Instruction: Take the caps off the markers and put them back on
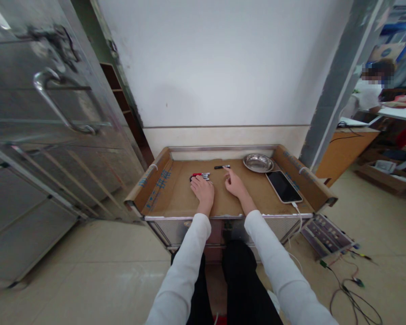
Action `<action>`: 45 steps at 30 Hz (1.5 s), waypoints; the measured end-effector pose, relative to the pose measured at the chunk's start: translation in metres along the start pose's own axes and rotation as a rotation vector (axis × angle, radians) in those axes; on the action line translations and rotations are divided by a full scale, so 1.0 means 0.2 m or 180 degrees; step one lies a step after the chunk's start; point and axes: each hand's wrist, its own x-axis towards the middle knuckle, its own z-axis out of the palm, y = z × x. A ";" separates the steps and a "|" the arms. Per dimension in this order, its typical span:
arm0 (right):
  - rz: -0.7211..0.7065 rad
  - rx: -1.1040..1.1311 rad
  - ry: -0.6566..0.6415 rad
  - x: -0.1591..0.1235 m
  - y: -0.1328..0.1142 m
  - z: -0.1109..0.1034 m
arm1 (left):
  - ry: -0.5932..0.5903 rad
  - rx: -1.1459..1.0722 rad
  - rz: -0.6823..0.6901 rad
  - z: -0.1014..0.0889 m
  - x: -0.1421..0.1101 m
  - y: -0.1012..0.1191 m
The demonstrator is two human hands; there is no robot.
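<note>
My left hand (203,189) lies palm down on the cardboard-lined tray (179,203), its fingers stretched over a small group of markers. Among them a red marker (199,174) shows just beyond the fingertips; the others are partly hidden under the fingers. Farther back lies a single black marker (219,167) with a silvery right end. The extended index finger of my right hand (235,183) reaches to that end, and its other fingers are curled in. No grip around the black marker is visible.
A round metal dish (258,162) sits at the back right of the tray. In front of it is a phone (284,187) with a white cable (298,212) plugged in. Raised cardboard sides border the tray. An electrical box (329,237) with loose wires stands on the floor; a person sits far right.
</note>
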 end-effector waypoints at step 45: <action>0.0947 -0.2014 -0.0170 0.09 -0.06 0.02 | -0.0993 -0.0150 0.1817 0.02 0.03 0.02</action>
